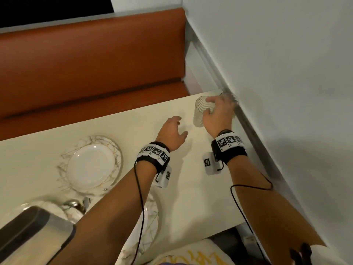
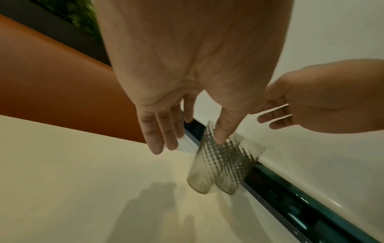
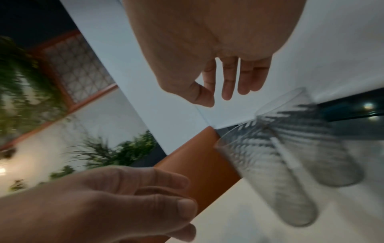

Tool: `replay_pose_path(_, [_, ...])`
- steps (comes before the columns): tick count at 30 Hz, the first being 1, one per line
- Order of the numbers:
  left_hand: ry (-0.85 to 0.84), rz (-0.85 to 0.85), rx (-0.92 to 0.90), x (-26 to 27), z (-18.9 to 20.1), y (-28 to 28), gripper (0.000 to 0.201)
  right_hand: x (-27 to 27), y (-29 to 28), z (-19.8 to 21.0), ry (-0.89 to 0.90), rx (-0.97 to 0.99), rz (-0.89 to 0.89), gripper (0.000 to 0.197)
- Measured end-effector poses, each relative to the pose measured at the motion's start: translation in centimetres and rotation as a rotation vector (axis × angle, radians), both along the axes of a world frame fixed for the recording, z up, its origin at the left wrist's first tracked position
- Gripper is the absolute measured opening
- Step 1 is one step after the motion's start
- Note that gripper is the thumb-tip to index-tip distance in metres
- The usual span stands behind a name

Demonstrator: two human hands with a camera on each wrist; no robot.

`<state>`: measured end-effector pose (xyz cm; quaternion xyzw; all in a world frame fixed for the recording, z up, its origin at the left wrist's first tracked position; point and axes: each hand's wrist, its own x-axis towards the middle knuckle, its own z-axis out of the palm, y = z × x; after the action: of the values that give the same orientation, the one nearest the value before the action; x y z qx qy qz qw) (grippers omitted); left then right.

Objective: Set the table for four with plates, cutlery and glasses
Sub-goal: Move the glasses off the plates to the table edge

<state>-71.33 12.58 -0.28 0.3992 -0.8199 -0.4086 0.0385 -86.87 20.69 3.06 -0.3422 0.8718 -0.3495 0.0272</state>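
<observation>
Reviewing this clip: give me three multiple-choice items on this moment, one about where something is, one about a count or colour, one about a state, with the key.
1. Where do the ribbed glasses stand?
A. At the table's far corner, by the wall
B. On the small plate
C. On the bench seat

2. How many ribbed glasses show in the left wrist view?
A. One
B. Two
C. Four

3. What is the right hand doing?
A. Lying flat on the table
B. Holding a fork
C. Open, fingers spread, over the glasses, gripping neither

Key:
1 A: they stand side by side on the table next to the wall's dark strip.
2 B: two glasses stand together there.
3 C: the right wrist view shows straight fingers clear of the glass; the left hand is open too.
</observation>
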Motion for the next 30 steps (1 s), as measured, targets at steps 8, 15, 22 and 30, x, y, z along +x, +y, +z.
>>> replay_pose_path(8, [0.151, 0.296, -0.069, 23.5, 2.1, 0.2, 0.018, 20.5, -4.8, 0.4, -0.193, 0.022, 0.553, 0.024])
replay_pose_path(15, [0.127, 0.607, -0.152, 47.6, 2.0, -1.3, 0.017, 42.5, -8.1, -0.9, -0.312, 0.095, 0.935, 0.022])
replay_pose_path(22, [0.015, 0.803, -0.591, 66.9, 3.4, -3.7, 0.019, 61.3, -10.6, -2.5, -0.356, 0.200, 1.144, 0.020])
replay_pose_path(30, [-0.454, 0.763, -0.292, 79.5, 1.6, -8.5, 0.092, 72.4, -13.7, -3.6, -0.181, 0.313, 1.334, 0.021])
